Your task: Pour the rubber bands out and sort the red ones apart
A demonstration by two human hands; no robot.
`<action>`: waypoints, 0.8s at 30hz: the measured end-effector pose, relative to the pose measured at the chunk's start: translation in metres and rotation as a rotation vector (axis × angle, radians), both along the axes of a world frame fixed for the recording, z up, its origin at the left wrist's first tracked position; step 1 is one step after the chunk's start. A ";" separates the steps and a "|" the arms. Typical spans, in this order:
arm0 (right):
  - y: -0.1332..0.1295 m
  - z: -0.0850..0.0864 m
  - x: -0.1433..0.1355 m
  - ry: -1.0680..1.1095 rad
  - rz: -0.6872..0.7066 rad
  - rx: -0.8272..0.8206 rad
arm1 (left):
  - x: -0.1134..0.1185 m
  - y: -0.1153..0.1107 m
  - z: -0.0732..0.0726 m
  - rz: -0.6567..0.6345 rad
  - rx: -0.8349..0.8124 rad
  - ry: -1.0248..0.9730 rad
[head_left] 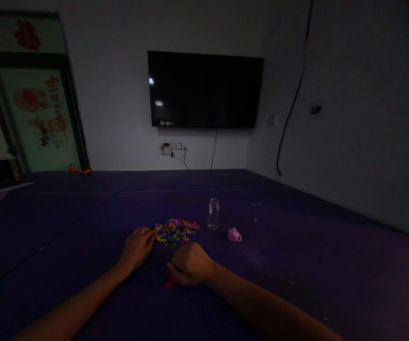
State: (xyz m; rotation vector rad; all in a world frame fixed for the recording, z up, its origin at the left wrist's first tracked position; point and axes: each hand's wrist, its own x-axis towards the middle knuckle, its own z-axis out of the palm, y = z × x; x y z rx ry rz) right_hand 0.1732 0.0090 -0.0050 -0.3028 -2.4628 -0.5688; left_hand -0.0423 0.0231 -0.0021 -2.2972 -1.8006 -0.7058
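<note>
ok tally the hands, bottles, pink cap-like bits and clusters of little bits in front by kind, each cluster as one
Left hand: 1
Right hand: 1
Clear bottle: 1
Pink cap-like piece: 1
Multicoloured cluster: 1
Red cluster: 1
Total: 6

Yellow, blue, pink and orange mingle in the heap of bands (pixel 176 231); at its six o'clock, the small pieces (pixel 170 284) are plain red. At three o'clock, the cap (pixel 233 235) is pink (pale, lilac-leaning). Underneath, the surface (pixel 289 251) is deep violet-blue.
</note>
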 end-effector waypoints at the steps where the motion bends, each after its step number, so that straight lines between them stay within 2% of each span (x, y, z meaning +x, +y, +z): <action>1: 0.000 0.000 0.000 0.003 -0.003 -0.001 | 0.000 0.000 0.000 0.002 0.006 0.004; 9: 0.001 -0.001 0.000 0.015 0.003 0.008 | -0.004 0.004 -0.006 0.010 0.080 -0.014; 18: -0.001 0.001 0.000 0.023 0.001 -0.007 | -0.002 0.006 -0.006 0.041 -0.056 0.001; 24: -0.002 0.002 -0.001 0.005 -0.001 -0.002 | -0.001 0.004 -0.005 0.087 -0.060 0.021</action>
